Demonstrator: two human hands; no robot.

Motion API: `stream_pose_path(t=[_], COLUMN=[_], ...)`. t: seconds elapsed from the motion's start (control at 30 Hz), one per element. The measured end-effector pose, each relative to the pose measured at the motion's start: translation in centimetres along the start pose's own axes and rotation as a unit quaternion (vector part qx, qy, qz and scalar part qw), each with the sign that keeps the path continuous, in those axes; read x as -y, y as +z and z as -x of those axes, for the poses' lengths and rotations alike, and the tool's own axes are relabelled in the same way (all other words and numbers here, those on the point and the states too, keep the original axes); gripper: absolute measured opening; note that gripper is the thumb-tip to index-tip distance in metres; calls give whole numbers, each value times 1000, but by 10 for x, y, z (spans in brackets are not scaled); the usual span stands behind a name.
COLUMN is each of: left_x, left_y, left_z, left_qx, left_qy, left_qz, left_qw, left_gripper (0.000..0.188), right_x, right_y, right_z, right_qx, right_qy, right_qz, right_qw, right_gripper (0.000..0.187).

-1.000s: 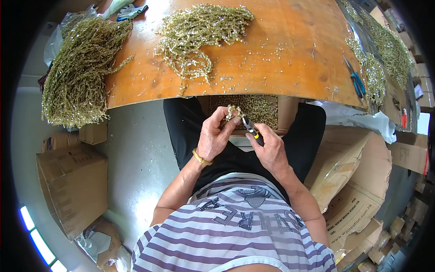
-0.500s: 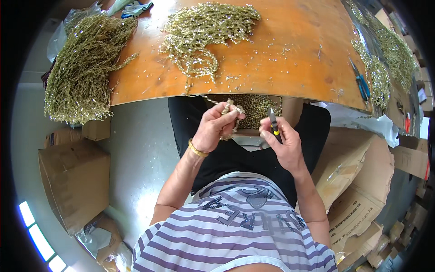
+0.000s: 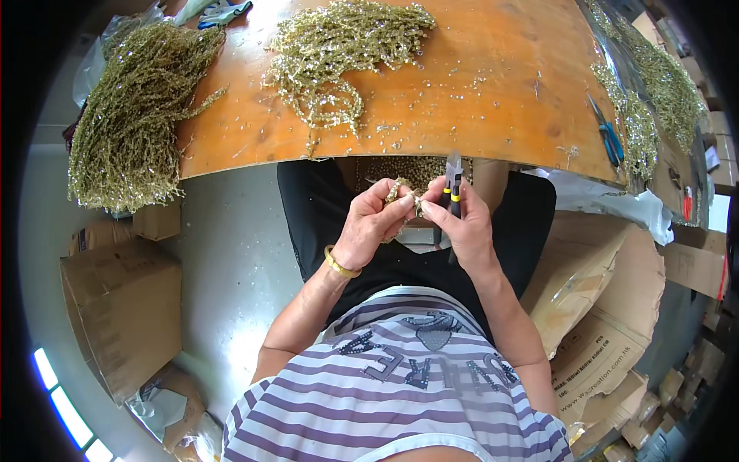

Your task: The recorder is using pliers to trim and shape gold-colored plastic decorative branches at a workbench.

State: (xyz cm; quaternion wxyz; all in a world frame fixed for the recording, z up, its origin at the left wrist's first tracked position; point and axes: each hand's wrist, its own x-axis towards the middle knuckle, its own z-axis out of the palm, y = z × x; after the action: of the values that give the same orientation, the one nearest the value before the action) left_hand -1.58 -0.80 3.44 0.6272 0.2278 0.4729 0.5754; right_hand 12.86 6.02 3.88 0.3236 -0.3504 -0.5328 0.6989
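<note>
Above my lap, my left hand (image 3: 371, 225) pinches a gold beaded strand (image 3: 399, 187) between thumb and fingers, and part of it hangs below the hand. My right hand (image 3: 469, 229) holds side cutters (image 3: 453, 168) with black handles and yellow bands, jaws pointing up and away from me. The thumb and forefinger of that hand also meet the strand at the left fingertips. Behind both hands, under the table edge, a container of small gold beads (image 3: 385, 167) is partly hidden. A heap of gold beaded strands (image 3: 350, 46) lies on the orange-brown table (image 3: 477, 115) ahead.
More strands (image 3: 131, 115) drape over the table's left edge, others (image 3: 654, 85) lie at far right. Blue-handled pliers (image 3: 610, 138) rest near the right edge; gloves (image 3: 223, 13) lie at the back left. Cardboard boxes stand left (image 3: 123, 308) and right (image 3: 608, 308). Loose beads dot the tabletop.
My right hand has moved left to meet the left hand at the strand, with the side cutters tilted upward in it. The view has shifted slightly.
</note>
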Motion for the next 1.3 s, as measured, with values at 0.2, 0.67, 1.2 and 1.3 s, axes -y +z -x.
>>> stream_pose_path(t=[0.2,0.67,1.2,1.3], left_x=[-1,8,19,24], left_y=[1,1,-8,-7], left_z=[-1,0,-5,-7], left_qx=[19,-4,-12,-32], left_qy=[-7,-8,18,14], left_qz=[12,28,39,64], left_qw=[1000,1000,999,997], left_gripper=[8,6,12,12], right_x=[-2,0,-11,-10], right_y=[-1,8,10,13], right_z=[3,4,4,11], right_qx=[-9,-55,-88,-117], right_qy=[50,-47,-50,-66], right_qz=[-63,58,52,92], right_qw=[997,996,994,987], right_gripper=[22,21,20,20])
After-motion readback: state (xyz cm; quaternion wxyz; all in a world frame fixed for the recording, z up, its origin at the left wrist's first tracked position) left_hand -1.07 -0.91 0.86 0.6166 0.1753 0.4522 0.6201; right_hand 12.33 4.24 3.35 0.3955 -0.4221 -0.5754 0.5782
